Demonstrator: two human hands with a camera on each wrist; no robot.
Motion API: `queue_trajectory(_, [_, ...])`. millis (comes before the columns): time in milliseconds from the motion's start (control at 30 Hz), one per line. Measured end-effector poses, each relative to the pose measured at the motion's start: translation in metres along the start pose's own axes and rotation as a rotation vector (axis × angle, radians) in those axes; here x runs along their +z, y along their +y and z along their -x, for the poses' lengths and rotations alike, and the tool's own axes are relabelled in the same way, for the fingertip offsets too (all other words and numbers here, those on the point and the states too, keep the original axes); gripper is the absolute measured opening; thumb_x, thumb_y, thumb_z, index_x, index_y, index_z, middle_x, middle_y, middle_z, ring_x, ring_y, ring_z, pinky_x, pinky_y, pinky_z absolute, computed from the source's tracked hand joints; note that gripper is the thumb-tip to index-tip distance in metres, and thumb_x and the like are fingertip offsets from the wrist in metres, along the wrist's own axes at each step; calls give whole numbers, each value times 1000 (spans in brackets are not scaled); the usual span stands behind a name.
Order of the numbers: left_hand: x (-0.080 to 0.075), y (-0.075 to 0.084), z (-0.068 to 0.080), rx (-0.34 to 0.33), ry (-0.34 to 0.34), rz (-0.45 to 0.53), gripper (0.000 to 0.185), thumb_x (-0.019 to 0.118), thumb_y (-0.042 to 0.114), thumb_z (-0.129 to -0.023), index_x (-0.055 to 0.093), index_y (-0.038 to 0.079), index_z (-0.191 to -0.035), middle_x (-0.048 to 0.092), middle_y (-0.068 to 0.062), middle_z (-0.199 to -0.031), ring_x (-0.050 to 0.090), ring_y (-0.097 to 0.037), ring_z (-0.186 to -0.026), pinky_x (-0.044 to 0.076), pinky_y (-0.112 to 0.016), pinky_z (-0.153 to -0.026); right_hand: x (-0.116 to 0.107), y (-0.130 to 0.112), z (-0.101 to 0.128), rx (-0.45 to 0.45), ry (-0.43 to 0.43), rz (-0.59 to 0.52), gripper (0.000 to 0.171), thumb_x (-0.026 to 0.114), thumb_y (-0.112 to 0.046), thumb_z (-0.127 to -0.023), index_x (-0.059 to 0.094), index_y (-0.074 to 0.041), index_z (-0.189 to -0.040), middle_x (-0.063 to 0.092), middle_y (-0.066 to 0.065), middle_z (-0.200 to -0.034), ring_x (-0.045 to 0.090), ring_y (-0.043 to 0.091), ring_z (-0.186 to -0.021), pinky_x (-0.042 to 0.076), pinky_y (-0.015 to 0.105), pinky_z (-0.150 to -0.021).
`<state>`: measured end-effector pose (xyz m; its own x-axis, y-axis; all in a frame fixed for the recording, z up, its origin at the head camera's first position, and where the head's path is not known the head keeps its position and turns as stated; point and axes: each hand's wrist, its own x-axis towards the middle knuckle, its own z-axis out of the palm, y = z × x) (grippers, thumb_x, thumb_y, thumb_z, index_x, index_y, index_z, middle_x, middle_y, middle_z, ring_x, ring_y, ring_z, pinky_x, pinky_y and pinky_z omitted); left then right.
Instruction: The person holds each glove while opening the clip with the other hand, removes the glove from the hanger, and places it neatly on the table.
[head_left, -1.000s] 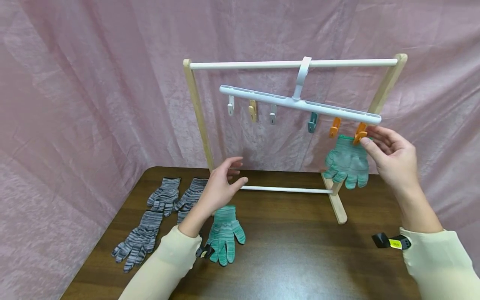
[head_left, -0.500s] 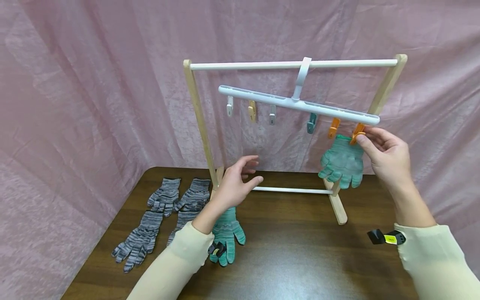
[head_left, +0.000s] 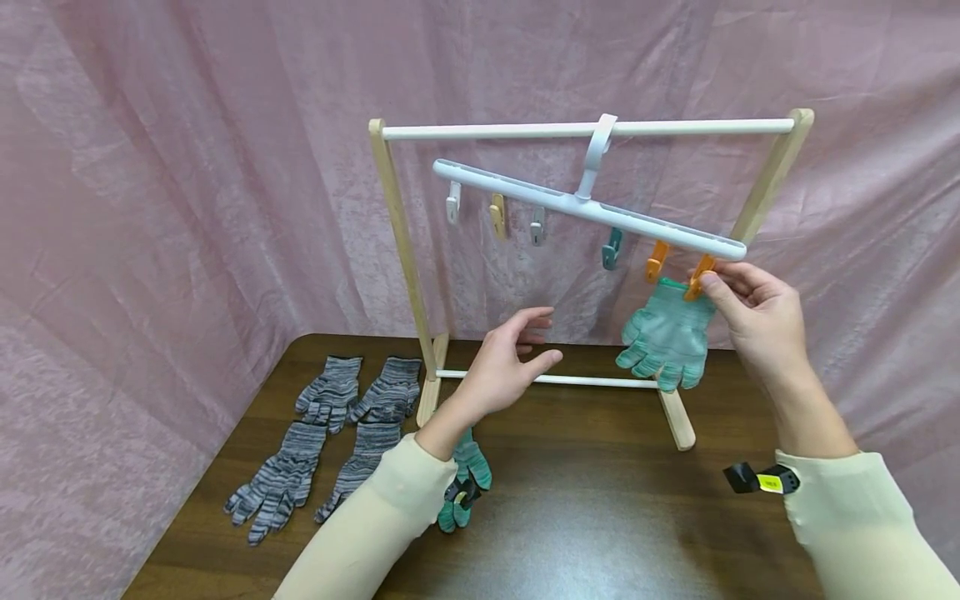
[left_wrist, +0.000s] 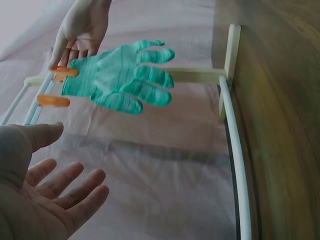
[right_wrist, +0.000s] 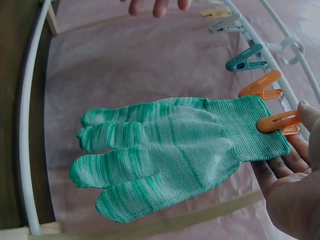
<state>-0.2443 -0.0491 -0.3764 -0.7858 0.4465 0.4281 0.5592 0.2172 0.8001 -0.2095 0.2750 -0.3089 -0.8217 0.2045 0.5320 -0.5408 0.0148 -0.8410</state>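
A green knit glove (head_left: 667, 337) hangs by its cuff from the outermost orange clothespin (head_left: 699, 277), at the lowered right end of a white hanger (head_left: 517, 187). My right hand (head_left: 761, 321) pinches that clothespin; in the right wrist view the thumb is at its outer end and the fingers lie behind the glove's cuff (right_wrist: 250, 127). The second orange clothespin (right_wrist: 262, 85) sits beside the cuff. My left hand (head_left: 502, 362) is in the air left of the hanging glove, fingers spread and holding nothing. Another green glove (head_left: 468, 467) lies on the table, partly hidden by my left forearm.
Several grey striped gloves (head_left: 277, 475) lie at the table's left. The hanger hooks over the top bar (head_left: 480, 132) of a wood-framed rack; further along it hang a teal clothespin (head_left: 611, 248) and several pale ones. A pink curtain (head_left: 225, 208) covers the back.
My left hand has moved right, toward the hanging glove. My right hand, the clothespin and the glove have shifted left and slightly down, and the hanger tilts more.
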Motion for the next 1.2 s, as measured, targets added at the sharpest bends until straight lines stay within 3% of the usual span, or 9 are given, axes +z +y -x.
queue_trajectory(233, [18, 4, -13, 19, -32, 81, 58, 78, 19, -100, 54, 15, -153, 64, -4, -140, 67, -22, -123, 53, -39, -105, 10, 0, 5, 15, -22, -24, 18, 73, 0, -99, 76, 4, -117, 81, 1, -101, 74, 9, -94, 56, 16, -81])
queue_trajectory(500, [37, 12, -29, 43, -70, 182, 58, 78, 16, -100, 54, 14, -153, 66, -5, -139, 67, -14, -121, 52, -44, -107, 20, 0, 10, 31, -63, -68, 18, 72, -1, -100, 74, 7, -117, 81, 5, -103, 74, 12, -101, 54, 19, -90])
queue_trajectory(733, [52, 17, -44, 47, -70, 189, 57, 77, 16, -101, 54, 10, -152, 67, -7, -140, 66, -12, -122, 52, -30, -104, 29, 0, 15, 53, -59, -49, 20, 74, -5, -100, 75, 4, -118, 81, 3, -102, 74, 11, -98, 55, 19, -86])
queue_trajectory(967, [63, 16, -56, 49, -76, 154, 54, 76, 16, -101, 56, 4, -149, 70, -10, -133, 67, -10, -114, 53, -22, -96, 35, 0, 18, 82, -29, -60, 14, 74, -6, -100, 77, -1, -113, 81, 2, -99, 72, 9, -88, 53, 17, -59])
queue_trajectory(1067, [67, 17, -58, 41, -80, 137, 50, 75, 16, -102, 58, 2, -147, 72, -10, -127, 68, -10, -111, 52, -20, -94, 36, 1, 18, 70, -26, -70, 15, 74, -6, -101, 76, 2, -114, 81, 4, -100, 73, 11, -93, 56, 18, -72])
queue_trajectory(1200, [70, 19, -59, 30, -82, 164, 42, 73, 14, -103, 62, 0, -141, 76, -9, -119, 70, -8, -105, 55, -20, -89, 37, 1, 18, 64, -14, -76, 17, 74, -6, -100, 76, 3, -114, 81, 4, -99, 72, 11, -88, 56, 19, -65])
